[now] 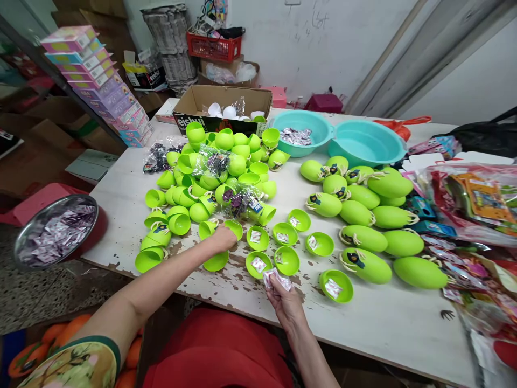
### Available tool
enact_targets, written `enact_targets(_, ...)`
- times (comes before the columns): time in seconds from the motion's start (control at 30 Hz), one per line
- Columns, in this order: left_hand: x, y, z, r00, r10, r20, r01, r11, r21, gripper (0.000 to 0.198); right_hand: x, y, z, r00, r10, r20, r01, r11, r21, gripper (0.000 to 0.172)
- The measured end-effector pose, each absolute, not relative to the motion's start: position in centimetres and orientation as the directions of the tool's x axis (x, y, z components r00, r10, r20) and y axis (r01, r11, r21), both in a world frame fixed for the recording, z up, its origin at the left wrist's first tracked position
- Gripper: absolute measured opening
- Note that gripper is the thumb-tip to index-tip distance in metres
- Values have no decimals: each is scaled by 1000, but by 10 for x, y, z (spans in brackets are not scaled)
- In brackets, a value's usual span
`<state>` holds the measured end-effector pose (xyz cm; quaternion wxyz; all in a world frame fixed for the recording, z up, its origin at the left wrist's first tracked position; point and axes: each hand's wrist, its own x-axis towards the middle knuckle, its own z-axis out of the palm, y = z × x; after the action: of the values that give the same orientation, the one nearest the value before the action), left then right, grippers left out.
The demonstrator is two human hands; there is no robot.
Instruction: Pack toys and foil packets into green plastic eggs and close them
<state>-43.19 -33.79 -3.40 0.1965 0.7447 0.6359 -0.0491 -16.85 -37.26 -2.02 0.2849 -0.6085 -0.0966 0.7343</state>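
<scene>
My left hand is closed at the rim of a green plastic egg half, its fingers partly hidden behind the knuckles. My right hand grips several small printed sachets above the table's front edge. Around it stand open green egg halves with a sachet inside, such as this near one and another. A green half below my left wrist shows no sachet. Further left and back lies a heap of loose green halves, some with cords, with clear bags of small dark parts on top.
Closed green eggs with cords lie in rows to the right. Behind them stand two turquoise basins, the left one holding sachets. A metal bowl of sachets is at the left edge. A carton and packaged goods border the table.
</scene>
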Motion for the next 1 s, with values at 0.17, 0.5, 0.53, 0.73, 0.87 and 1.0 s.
enact_targets(0.17, -412, -356, -27, 199, 914, -353, 953, -97, 285, 19, -177, -371, -15, -119, 560, -820, -280, -811, -514, 55)
enact_targets(0.5, -376, -395, 4, -65, 957, -283, 701, 246, 670, 34, -220, -364, -11, -210, 636, -743, -250, -769, -588, 51)
enact_targets(0.53, -373, -397, 3, -104, 947, -304, 652, 296, 698, 30, -224, -364, -10, -235, 633, -738, -254, -773, -582, 52)
enact_targets(0.73, -382, -390, -4, -316, 876, -363, 501, 479, 721, 29, -229, -363, -12, -278, 610, -742, -265, -791, -552, 55)
enact_targets(0.87, -390, -387, 1, -210, 881, -423, 471, 471, 746, 26, -229, -357, -12, -266, 621, -737, -282, -781, -557, 53)
enact_targets(1.0, -389, -391, 11, -145, 872, -467, 511, 470, 720, 30, -232, -356, -10, -334, 613, -716, -255, -790, -557, 51)
